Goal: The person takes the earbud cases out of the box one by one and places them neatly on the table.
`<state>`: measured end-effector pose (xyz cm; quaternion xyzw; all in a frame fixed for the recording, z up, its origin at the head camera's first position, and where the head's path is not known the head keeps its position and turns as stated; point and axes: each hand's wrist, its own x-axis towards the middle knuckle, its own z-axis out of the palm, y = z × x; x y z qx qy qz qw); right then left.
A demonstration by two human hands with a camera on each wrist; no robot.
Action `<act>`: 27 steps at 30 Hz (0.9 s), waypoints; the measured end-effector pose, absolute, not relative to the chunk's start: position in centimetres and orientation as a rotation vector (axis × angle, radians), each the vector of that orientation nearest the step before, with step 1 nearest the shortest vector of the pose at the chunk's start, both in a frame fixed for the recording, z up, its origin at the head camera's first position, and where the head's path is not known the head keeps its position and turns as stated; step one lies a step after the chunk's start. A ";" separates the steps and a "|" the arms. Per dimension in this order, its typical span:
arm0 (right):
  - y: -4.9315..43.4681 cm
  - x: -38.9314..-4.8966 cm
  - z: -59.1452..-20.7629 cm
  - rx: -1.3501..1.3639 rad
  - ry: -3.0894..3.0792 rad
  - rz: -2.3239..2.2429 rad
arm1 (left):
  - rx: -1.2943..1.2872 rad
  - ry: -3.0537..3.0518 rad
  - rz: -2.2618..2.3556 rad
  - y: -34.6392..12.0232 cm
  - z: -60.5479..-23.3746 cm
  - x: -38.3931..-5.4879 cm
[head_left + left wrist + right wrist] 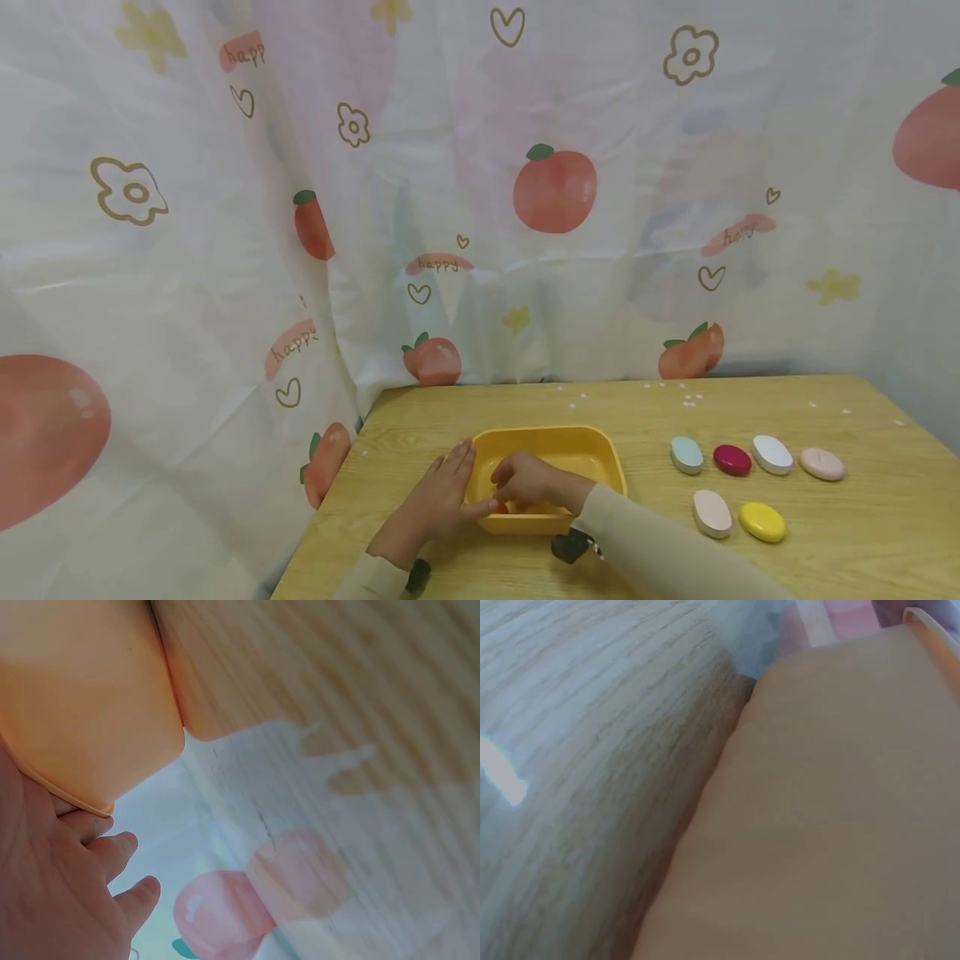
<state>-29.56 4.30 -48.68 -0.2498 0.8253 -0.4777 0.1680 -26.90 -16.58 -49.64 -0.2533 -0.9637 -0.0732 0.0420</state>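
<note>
A yellow rectangular tray stands on the wooden table in the head view. Along its left side rests my left hand, fingers straight and thumb reaching over the front left corner. The left wrist view shows those fingers touching the tray rim. My right hand reaches inside the tray, its fingers curled down at a small red-orange object. Most of that object is hidden by the hands, so its kind is unclear. In the right wrist view, a blurred tan surface covers much of the frame.
Right of the tray lie several oval soap-like pieces: pale blue, dark red, white, pink, pale pink and yellow. A printed curtain borders the table's back and left.
</note>
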 end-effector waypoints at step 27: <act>2.9 -29.2 -48.9 -0.860 2.446 -1.180 | -0.780 -2.939 -0.216 -16.6 -49.9 -27.0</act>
